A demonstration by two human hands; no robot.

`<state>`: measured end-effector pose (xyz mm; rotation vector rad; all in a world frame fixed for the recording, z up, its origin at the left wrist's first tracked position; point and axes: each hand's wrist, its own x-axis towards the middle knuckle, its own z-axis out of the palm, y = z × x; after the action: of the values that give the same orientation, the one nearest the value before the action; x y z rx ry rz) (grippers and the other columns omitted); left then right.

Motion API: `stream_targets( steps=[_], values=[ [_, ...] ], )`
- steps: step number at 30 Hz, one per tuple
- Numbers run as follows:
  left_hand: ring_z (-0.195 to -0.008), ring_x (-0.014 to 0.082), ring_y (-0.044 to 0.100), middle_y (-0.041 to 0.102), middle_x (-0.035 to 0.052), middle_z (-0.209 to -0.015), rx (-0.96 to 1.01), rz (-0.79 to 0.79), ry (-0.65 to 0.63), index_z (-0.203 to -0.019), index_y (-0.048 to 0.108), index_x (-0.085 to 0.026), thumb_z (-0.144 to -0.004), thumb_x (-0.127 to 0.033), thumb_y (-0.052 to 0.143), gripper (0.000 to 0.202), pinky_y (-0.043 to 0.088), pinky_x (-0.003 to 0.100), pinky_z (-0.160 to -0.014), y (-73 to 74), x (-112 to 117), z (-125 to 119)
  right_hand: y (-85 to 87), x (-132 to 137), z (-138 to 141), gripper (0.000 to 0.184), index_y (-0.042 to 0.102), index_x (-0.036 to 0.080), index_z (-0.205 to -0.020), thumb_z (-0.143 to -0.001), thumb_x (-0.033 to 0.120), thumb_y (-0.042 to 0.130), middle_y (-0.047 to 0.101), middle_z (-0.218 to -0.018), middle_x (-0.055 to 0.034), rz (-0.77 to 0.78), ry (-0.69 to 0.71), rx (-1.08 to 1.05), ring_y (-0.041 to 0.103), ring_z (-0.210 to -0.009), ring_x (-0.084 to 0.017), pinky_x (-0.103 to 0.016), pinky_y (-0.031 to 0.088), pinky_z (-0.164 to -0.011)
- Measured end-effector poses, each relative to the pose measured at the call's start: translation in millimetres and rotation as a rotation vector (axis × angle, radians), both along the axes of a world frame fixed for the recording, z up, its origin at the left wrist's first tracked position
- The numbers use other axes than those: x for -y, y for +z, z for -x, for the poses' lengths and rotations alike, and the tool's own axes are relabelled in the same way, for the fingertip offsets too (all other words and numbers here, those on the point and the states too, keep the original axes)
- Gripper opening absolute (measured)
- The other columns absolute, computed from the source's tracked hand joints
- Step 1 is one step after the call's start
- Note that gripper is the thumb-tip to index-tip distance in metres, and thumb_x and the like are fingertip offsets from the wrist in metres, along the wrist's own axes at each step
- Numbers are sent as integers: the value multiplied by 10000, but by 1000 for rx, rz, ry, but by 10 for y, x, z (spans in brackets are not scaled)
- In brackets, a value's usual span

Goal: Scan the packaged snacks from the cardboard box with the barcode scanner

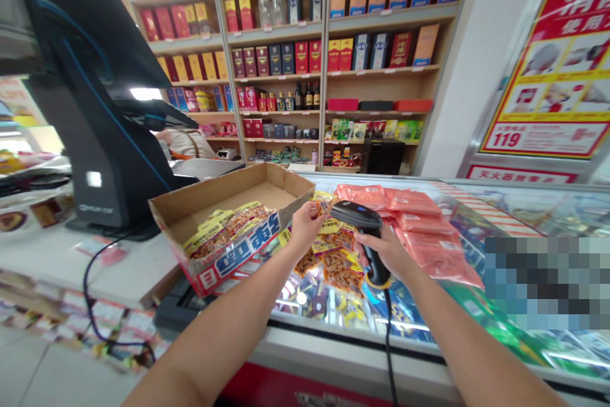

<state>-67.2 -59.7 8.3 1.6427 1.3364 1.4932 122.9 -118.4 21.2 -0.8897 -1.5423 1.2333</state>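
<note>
My right hand (384,248) is wrapped round the handle of a black barcode scanner (357,213), whose head points left. My left hand (306,223) is closed on the edge of a snack packet (323,201) just in front of the scanner head. Below both hands, several clear-and-yellow snack packets (340,267) with brown sticks inside lie on the glass counter top. Left of my left hand stands an open cardboard box (190,204) with more such packets (233,226) in it. Pink-red packets (424,223) are stacked to the right of the scanner.
A black checkout terminal (105,140) rises at the left. The scanner's cable (389,343) hangs over the counter's front edge. Shelves (324,45) of boxed goods and bottles stand at the back. Green packages (495,318) lie at the right. Part of a person (183,143) shows behind the terminal.
</note>
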Motion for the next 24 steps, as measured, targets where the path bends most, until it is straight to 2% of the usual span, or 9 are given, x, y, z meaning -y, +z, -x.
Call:
stream_targets(
  steps=[3,9,14,17,20,22,24],
  values=[
    [-829,177,695,736,22,-859,88,19,-73,-884,579,-191,-725,-171,651,176,525,245,-692,-42,-38,8,-11,-13,2,313,568,174,-573,-718,425,686,554,-475,3,3,-37,-4,526,-361,-132,-256,422,-385],
    [-753,174,695,723,29,-800,127,18,29,-962,587,-179,-724,-234,702,270,538,255,-670,-88,-117,53,-39,-50,-17,361,579,181,-551,-744,473,664,562,-437,-18,8,-119,6,535,-376,-145,-272,472,-413],
    [-879,185,701,730,79,-979,177,-6,64,-1058,588,-166,-766,-217,669,307,551,277,-782,-84,-172,106,-64,-86,-45,351,666,158,-712,-732,508,672,587,-467,-19,-26,-203,-14,555,-398,-162,-286,485,-421],
    [-1041,224,665,699,110,-1123,15,-38,113,-1188,566,-161,-751,-160,665,448,511,337,-935,-76,-191,133,-72,-96,-49,365,678,153,-750,-731,518,670,587,-472,-18,-37,-205,-15,559,-400,-164,-292,491,-433],
    [-1261,284,536,578,172,-1337,-176,-80,200,-1333,493,-134,-706,-104,681,655,408,401,-1080,-84,-177,131,-81,-105,-52,360,659,156,-709,-730,516,672,591,-475,-23,-31,-212,-17,559,-400,-161,-292,491,-438],
    [-1368,287,422,460,177,-1460,-264,-145,231,-1361,482,-135,-700,-59,650,686,344,398,-1137,-82,-138,120,-88,-115,-56,351,640,163,-676,-727,509,676,597,-480,-26,-26,-225,-13,562,-403,-164,-291,486,-432],
    [-1397,269,382,396,145,-1513,-351,-230,239,-1323,535,-161,-719,-49,612,619,324,377,-1152,-34,-83,122,-94,-126,-60,344,631,170,-663,-733,504,670,599,-480,-25,-25,-216,-3,564,-409,-165,-291,483,-432]
  ],
)
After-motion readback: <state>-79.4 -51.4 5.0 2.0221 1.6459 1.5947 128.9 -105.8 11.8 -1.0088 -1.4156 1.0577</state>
